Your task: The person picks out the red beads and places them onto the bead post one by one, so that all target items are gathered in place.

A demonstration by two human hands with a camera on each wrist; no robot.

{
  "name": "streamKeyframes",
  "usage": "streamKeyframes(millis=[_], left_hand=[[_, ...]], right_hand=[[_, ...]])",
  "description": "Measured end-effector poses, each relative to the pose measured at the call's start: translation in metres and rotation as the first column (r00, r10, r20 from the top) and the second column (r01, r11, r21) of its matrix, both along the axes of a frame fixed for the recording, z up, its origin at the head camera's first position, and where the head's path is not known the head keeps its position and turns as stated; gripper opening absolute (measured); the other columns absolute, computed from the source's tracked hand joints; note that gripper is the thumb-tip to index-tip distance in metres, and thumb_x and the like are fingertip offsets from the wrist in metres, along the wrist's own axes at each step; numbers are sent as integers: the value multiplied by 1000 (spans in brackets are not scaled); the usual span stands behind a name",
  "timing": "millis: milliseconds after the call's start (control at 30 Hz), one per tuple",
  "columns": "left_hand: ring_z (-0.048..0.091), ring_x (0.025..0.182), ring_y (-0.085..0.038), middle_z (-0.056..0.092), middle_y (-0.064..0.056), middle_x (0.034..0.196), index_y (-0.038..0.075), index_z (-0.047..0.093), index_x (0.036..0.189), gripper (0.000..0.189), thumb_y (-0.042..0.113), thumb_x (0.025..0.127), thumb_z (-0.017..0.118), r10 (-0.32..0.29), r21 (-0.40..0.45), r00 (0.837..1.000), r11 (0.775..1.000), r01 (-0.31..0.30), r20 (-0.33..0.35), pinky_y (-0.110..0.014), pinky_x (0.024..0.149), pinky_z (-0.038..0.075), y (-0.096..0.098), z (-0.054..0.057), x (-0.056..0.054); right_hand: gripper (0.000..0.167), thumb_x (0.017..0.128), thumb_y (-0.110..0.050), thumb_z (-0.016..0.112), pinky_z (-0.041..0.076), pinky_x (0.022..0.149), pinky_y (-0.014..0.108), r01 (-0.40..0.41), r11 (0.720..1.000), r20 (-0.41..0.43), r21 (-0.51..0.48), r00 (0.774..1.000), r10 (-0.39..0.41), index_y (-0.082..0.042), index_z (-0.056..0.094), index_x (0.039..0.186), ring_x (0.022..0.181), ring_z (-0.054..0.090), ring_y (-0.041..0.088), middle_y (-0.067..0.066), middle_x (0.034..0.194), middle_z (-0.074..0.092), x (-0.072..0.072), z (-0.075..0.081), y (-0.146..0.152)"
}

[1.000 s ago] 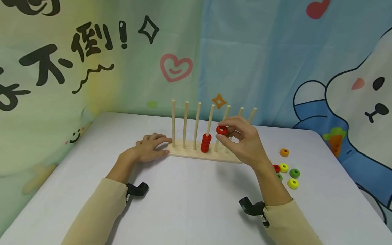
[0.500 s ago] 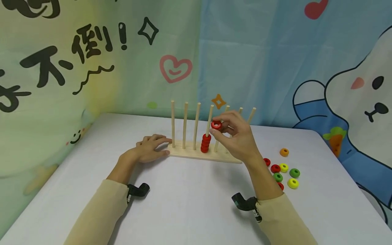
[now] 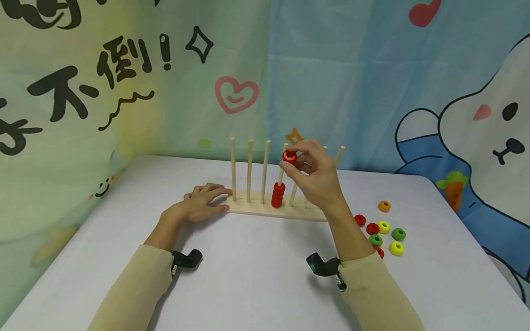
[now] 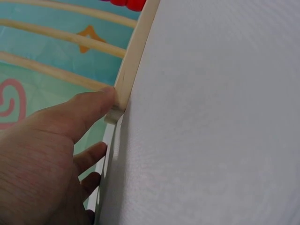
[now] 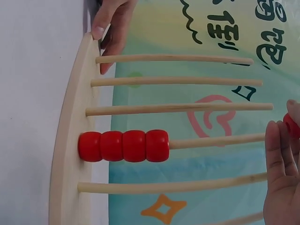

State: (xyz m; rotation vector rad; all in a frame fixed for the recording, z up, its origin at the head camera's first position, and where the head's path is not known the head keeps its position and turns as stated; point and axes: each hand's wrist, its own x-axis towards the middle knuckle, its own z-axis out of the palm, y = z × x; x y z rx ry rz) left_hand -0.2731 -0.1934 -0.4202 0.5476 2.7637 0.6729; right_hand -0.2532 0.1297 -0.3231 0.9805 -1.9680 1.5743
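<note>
A wooden peg stand (image 3: 256,208) with a row of upright pegs stands toward the back of the table. Several red beads (image 3: 278,195) are stacked on its middle peg, also visible in the right wrist view. My right hand (image 3: 316,177) pinches another red bead (image 3: 288,161) between thumb and fingertips, close to that peg's top. Whether the peg has entered the bead's hole cannot be told. At the stand's left end my left hand (image 3: 204,202) holds the base, thumb (image 4: 96,103) at the front corner and index finger at the back.
Loose beads lie on the white table (image 3: 248,276) at the right: a green bead (image 3: 399,234), a yellow bead (image 3: 396,249), an orange bead (image 3: 384,206) and several others. My right forearm hangs beside them. A printed cloth (image 3: 331,82) hangs behind the table.
My right hand has carried the red bead left and upward, from beside the middle peg to near its top. The left hand keeps its place on the stand.
</note>
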Motion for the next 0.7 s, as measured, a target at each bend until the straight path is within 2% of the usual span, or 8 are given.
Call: streamKeyframes(millis=[233,567,700], left_hand=[[24,146,-49,29,-8,165,32,45,154,57,54,103,53,-6,7,1000,1000,7,-14,-75,107,21,0,0,2],[25,146,-49,29,-9,166,32,45,154,57,54,103,53,-2,7,1000,1000,2,-10,-74,107,21,0,-1,3],[25,146,-49,29,-9,166,32,45,154,56,53,103,54,-2,7,1000,1000,2,-12,-74,107,22,-1,0,4]], right_hand=[[34,89,6,76,53,58,23,16,998,-23,-59,1000,-18,1,67,121,68,63,17,12,117,57,-8,-2,-6],[34,89,7,74,57,55,31,27,991,-14,-132,999,-29,1,65,122,66,62,32,10,116,56,-13,-3,-17],[34,90,6,75,57,53,33,41,988,-12,-149,999,-43,3,64,121,65,63,33,11,115,56,-13,0,-20]])
